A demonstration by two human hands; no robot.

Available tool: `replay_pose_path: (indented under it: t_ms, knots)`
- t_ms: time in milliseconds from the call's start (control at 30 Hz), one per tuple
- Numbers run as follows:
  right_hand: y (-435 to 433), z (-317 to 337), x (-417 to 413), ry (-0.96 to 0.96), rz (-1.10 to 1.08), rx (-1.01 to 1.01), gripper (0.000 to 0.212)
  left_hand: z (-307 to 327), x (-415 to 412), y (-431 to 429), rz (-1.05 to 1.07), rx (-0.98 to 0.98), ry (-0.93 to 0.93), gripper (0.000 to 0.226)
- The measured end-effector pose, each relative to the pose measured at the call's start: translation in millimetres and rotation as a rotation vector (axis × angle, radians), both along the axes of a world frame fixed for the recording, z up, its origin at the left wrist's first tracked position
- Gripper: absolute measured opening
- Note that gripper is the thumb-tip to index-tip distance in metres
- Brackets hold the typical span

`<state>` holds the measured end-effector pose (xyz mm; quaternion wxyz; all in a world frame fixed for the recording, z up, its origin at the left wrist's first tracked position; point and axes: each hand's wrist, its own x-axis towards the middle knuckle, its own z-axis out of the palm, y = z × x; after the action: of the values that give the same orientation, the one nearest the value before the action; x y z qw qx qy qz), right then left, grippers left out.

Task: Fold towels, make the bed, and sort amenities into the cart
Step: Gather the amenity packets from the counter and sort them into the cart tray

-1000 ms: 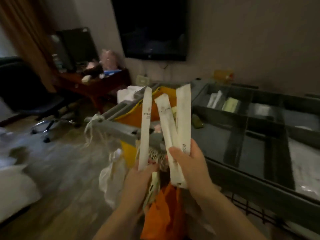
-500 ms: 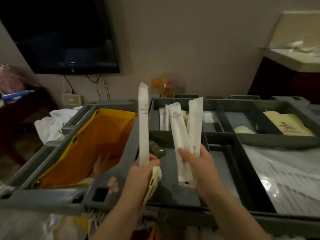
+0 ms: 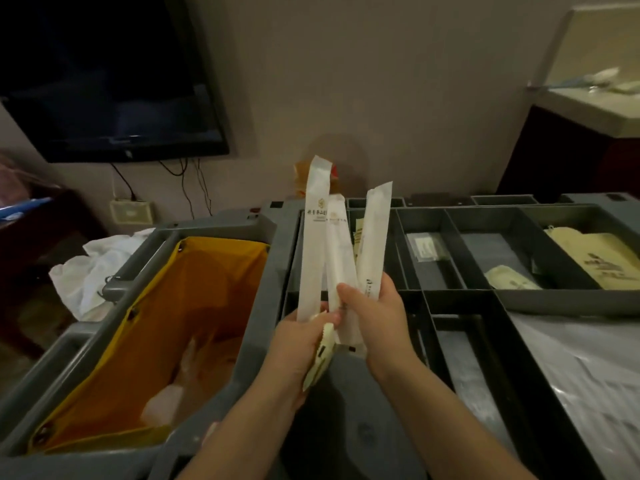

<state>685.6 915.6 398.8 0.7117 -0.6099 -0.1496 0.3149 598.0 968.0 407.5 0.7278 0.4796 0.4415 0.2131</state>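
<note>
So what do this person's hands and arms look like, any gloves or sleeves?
No gloves: the left hand and right hand are bare, with no ring, watch or bracelet visible. Both forearms are bare too; no sleeve reaches into view.

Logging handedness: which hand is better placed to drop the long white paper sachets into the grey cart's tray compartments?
Right, probably. The right hand grips two long white paper sachets over the grey plastic tray; the left hand also holds a cream packet.

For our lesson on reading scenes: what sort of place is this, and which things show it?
Probably a hotel guest room: a grey housekeeping cart with a yellow bag, wrapped amenity packets, and a wall-mounted TV.
</note>
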Motion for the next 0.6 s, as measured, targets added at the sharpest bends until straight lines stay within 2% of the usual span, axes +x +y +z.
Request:
replay_pose_path:
  t_ms: [133, 200, 333, 500, 600]
  knots:
    - [11.6, -0.8, 10.1, -0.065, -0.008, -0.062, 0.047, -0.6, 10.2, 31.7, -0.023, 0.029, 0.063, 0.013]
    - [19.3, 0.6, 14.7, -0.096, -0.018, -0.070, 0.045, 0.8, 17.3, 45.7, -0.029, 0.069, 0.072, 0.023]
    - [33.9, 5.6, 25.0, -0.123, -0.071, -0.081, 0.038, 4.5, 39.4, 82.4, 0.020, 0.106, 0.163, 0.022]
    - [34.6, 9.0, 37.6, 0.019, -0.141, -0.055, 0.016, -6.1, 72.2, 129.8, -0.080, 0.125, 0.255, 0.043]
    - [32.9, 6.7, 40.2, 0.100, -0.107, -0.033, 0.011, -10.4, 80.1, 136.2, -0.105, 0.095, 0.236, 0.051]
